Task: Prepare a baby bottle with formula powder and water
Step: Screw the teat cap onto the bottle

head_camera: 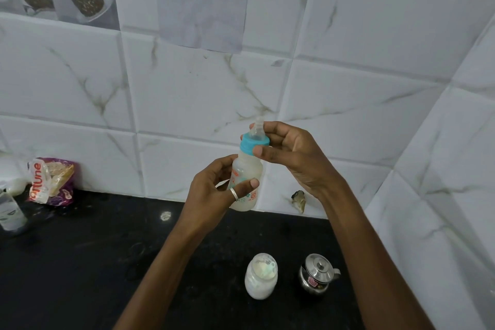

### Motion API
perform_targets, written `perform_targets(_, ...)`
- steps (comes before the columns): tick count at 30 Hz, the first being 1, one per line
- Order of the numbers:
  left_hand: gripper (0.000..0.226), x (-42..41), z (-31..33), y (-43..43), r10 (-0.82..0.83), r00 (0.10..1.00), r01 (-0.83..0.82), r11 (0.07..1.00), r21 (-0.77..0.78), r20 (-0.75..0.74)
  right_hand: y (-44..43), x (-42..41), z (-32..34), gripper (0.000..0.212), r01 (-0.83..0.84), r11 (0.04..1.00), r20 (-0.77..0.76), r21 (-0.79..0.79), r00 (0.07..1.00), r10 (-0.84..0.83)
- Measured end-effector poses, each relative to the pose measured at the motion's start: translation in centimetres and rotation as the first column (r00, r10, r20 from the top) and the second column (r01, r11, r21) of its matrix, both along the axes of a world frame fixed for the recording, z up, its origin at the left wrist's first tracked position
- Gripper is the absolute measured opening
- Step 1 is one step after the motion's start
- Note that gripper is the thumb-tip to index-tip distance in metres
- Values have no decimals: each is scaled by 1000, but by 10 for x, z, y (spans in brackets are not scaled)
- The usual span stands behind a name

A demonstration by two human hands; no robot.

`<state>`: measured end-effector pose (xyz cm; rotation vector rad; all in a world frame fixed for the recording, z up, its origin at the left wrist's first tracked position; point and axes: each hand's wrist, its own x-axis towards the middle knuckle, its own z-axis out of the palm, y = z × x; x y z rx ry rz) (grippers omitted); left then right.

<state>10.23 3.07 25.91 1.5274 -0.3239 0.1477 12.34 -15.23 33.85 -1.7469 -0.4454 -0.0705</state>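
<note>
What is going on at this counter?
A person holds a bottle of milky liquid above the black counter. The left hand grips its body; the right hand pinches the blue cap, teat on. Below stand a jar of white powder and a lidded steel pot.

The taped paper sheet [203, 2] runs off the top, its print too small to read. The left edge cuts a clear container [9, 211]. The left hand [214, 190] hides some baby bottle [246, 169] markings.
</note>
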Motion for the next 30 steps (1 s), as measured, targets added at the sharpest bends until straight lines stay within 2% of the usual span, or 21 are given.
perform_targets(12,62,0,2,-3,48,999,-48,999,-1,25,8,-1,-20,38,62,998,-7,23,998,-62)
perform_targets(16,64,1,-1,-5,93,995,-95,995,34,44,15,-3,-29,38,131,991,14,5,991,-132)
perform_targets(21,57,3,-5,-6,133,990,-136,989,55,50,19,-4,-36,38,206,979,37,-4,978,-206)
perform_targets(24,62,2,-6,-9,164,984,-168,984,60,63,24,-6,-41,37,262,965,40,15,964,-263)
perform_targets(30,57,1,-10,-13,202,977,-207,976,65,73,43,-18,-51,47,464,884,115,49,877,-467)
